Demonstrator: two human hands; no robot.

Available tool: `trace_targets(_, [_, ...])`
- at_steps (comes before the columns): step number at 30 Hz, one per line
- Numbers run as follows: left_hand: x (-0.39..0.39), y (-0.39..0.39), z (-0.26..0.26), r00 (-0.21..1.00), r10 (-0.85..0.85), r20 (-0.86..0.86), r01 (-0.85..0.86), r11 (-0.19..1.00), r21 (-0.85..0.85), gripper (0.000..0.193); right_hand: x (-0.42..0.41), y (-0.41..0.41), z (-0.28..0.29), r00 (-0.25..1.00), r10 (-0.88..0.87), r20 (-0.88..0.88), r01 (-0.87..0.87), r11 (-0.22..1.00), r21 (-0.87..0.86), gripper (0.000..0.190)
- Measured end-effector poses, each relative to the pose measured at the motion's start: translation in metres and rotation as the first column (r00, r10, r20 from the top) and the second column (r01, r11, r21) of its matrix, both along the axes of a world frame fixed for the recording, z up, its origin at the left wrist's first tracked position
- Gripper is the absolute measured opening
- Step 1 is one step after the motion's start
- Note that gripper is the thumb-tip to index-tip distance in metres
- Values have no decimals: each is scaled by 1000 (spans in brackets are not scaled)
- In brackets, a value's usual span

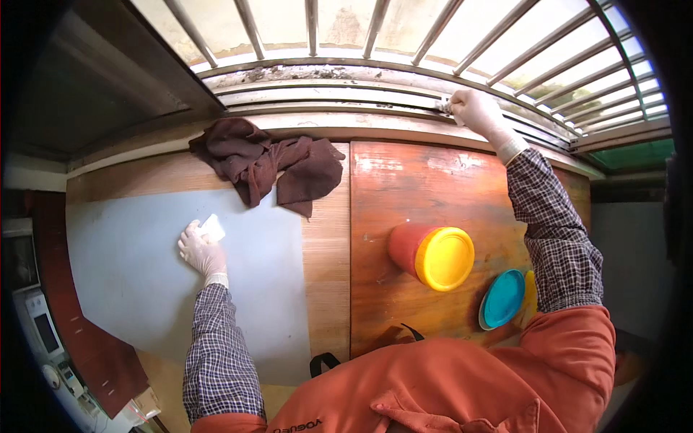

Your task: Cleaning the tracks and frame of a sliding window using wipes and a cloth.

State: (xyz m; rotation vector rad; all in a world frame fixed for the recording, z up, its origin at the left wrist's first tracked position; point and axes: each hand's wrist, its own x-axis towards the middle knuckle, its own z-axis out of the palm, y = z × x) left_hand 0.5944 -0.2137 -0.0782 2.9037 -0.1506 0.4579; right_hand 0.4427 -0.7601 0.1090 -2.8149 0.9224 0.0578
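Both hands wear pale translucent gloves, with checked sleeve covers above them. My left hand (201,250) rests on the bluish-white sheet (260,281) on the counter, its fingers on a small folded white wipe (211,228). Reaching out to the far right, my right hand (477,112) pinches a crumpled, greyish wipe (445,106) at the grooves of the metal window track (379,102). Dark dirt lies in the track near that wipe and further left along the frame. A bunched dark brown cloth (270,162) lies below the sill, between my two hands.
A red container with a yellow lid (445,258) is on the orange-brown wooden board (373,314). Close to my right sleeve are a teal lid (504,299) and a yellow item (530,295). Metal bars (373,30) stand beyond the track. A dark panel (108,70) is at upper left.
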Motion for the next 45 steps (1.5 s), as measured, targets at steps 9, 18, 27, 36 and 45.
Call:
trace_targets(9, [-2,6,4,999,-37,-1,37,996,-77,37,-32,-28,-18,1000,15,-17,-18,978,-209,18])
trace_targets(18, [-3,-117,120,894,-446,46,263,440,-859,43,-21,-28,-38,992,-54,112,66,992,-109,13])
trace_targets(27, [54,-268,155,720,-674,163,685,729,-11,10,-22,-21,-41,987,-87,136,113,974,-196,12])
trace_targets(36, [52,-285,133,656,-746,-116,755,652,71,14,-20,-16,-46,979,-106,177,143,967,-211,10])
trace_targets(45, [59,-303,134,578,-803,-146,801,525,289,12,1,6,-44,970,-172,174,200,966,-162,12])
